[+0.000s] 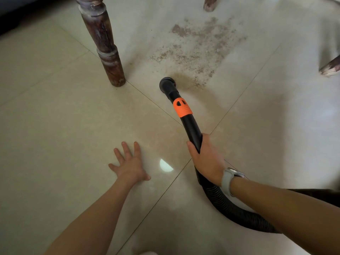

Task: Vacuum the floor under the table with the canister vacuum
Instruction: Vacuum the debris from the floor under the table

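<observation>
The right hand (207,157), at centre right of the frame, is clenched around the black rigid plastic vacuum wand (191,129). A grey-strapped wristwatch (230,180) sits on that wrist. The wand runs up and left from the hand, passes through an orange ribbed collar (182,107), and ends in a round black brush nozzle (167,84) near frame centre. The nozzle rests at the lower edge of a patch of brown gritty dirt (198,46) spread over the glossy beige tiled floor (55,116). Behind the right hand, the black corrugated hose (226,208) curves toward the lower right.

The left hand (129,163), lower centre, is released, fingers spread, palm flat on the floor.

A dark turned wooden bench leg (103,41) stands at upper left, well left of the nozzle. Two further leg ends (209,4) appear at the top and right edges.
</observation>
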`<state>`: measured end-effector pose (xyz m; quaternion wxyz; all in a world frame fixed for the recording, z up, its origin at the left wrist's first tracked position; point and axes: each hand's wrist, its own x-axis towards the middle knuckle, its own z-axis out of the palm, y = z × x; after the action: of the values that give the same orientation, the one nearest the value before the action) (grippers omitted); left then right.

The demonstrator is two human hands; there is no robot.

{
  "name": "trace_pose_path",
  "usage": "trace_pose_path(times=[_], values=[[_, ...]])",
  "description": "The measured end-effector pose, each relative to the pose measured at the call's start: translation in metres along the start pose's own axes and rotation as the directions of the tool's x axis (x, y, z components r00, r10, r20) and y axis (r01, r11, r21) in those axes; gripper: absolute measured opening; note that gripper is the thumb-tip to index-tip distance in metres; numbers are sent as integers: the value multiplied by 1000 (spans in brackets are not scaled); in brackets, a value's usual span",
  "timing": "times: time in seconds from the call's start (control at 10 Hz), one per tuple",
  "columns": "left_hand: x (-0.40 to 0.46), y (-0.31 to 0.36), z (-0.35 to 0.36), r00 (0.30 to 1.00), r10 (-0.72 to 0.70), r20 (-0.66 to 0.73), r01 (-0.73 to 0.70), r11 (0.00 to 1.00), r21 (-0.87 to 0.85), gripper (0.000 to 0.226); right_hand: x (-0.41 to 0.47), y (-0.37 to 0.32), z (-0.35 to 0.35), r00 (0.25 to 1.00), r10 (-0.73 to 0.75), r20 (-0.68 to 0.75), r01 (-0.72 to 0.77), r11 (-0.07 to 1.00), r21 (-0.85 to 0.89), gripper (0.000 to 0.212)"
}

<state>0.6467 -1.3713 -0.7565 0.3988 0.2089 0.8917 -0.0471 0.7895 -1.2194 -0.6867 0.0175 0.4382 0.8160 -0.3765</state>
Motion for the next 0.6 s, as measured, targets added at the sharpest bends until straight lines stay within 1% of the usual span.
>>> trace_pose_path(times=[0.1, 0.2, 0.3, 0.4, 0.5, 0.6], values=[[0, 0, 0, 1000, -6, -4, 6, 1000, 4, 131, -9, 10, -5, 999, 16, -34, -17, 1000, -23, 28], [0, 1, 0, 1000, -8, 3, 8, 1000, 4, 131, -16, 23, -13, 993, 60, -98, -56, 998, 39, 26], [0, 1, -1, 1000, -9, 4, 9, 1000, 1, 131, -17, 30, -19, 987, 88, -134, -80, 995, 60, 25], [0, 2, -1, 1000, -17, 4, 17, 1000, 3, 131, -21, 33, -23, 992, 90, -92, -80, 992, 101, 26], [-1, 5, -1, 999, -32, 2, 32, 999, 10, 131, -24, 30, -20, 999, 43, -34, -40, 996, 79, 25], [0, 10, -2, 998, -57, -3, 57, 998, 15, 130, -24, 27, -21, 999, 30, -24, -28, 998, 62, 25]])
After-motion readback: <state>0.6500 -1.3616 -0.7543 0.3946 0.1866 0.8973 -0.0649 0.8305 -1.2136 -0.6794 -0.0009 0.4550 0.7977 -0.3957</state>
